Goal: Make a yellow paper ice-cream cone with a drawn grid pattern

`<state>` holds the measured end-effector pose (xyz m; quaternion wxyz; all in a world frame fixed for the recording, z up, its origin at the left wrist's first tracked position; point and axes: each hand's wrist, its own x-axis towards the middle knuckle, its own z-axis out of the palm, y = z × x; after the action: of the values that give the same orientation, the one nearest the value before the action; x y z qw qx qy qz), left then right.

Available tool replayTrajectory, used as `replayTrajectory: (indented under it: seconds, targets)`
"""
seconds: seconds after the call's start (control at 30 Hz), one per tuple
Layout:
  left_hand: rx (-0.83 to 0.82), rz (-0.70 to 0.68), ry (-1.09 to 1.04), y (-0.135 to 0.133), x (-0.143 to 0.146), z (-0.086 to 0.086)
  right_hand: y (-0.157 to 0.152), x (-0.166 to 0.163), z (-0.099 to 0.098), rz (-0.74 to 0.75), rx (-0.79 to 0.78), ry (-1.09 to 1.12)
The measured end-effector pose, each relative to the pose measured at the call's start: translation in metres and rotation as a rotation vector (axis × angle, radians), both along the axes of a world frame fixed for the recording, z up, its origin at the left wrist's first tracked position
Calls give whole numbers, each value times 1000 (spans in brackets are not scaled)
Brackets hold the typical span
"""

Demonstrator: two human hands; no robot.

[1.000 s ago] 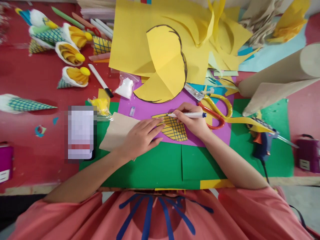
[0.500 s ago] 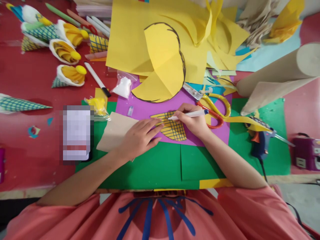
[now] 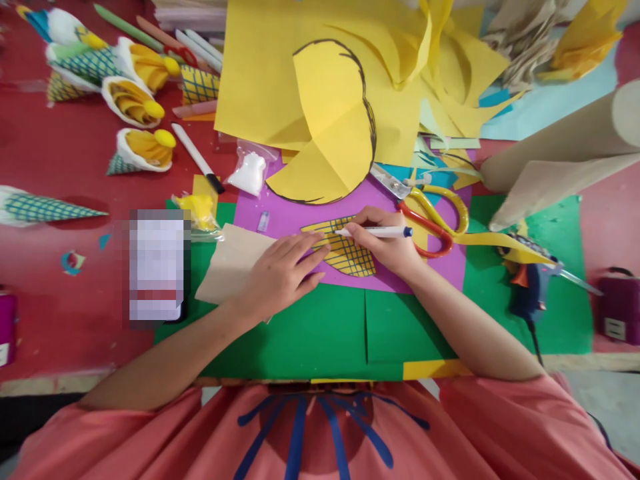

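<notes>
Right hand (image 3: 387, 250) up first: my fingers are closed around a white marker pen (image 3: 383, 232), blue at the back end, pinched down near its tip. Versus half a second ago, that back end has dipped and the pen lies closer to level; the tip now sits a touch higher on the yellow paper piece (image 3: 357, 257). Can't tell if it's touching the paper. My left hand (image 3: 283, 270) hasn't shifted: fingers flat and spread, gripping nothing, fingertips over the piece's left end, palm partly across a beige sheet (image 3: 233, 263). Reads to me as short cross strokes, one after another, with the left hand steadying. The grid is crossed at the right end; toward my left fingers it's mostly long lines, so I'd judge the hatching partly done.

The piece lies on a purple sheet (image 3: 290, 217) in front of me, just below the black-outlined yellow cutout (image 3: 335, 133). Scissors (image 3: 399, 189) lie just beyond my right hand.

Writing: nothing legible. The phone (image 3: 156, 267) on the left has a pixelated screen. The purple box (image 3: 619, 300) at far right carries a white patch, no readable text. Any print on the pen barrel is too small. No brands I can make out.
</notes>
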<state>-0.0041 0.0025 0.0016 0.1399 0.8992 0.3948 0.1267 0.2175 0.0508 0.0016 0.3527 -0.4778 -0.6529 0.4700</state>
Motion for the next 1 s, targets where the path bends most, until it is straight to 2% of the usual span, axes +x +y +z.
replayTrajectory:
  seconds: [0.23, 0.4, 0.87, 1.0]
  targets:
    - [11, 3, 14, -1, 0, -1, 1, 2, 0, 24, -47, 13]
    - [-14, 35, 29, -1, 0, -1, -1, 4, 0, -36, -56, 96]
    - [0, 22, -26, -1, -1, -3, -1, 0, 1, 22, 14, -13]
    - [-9, 31, -28, -2, -1, -3, -1, 0, 3, 44, -17, -25]
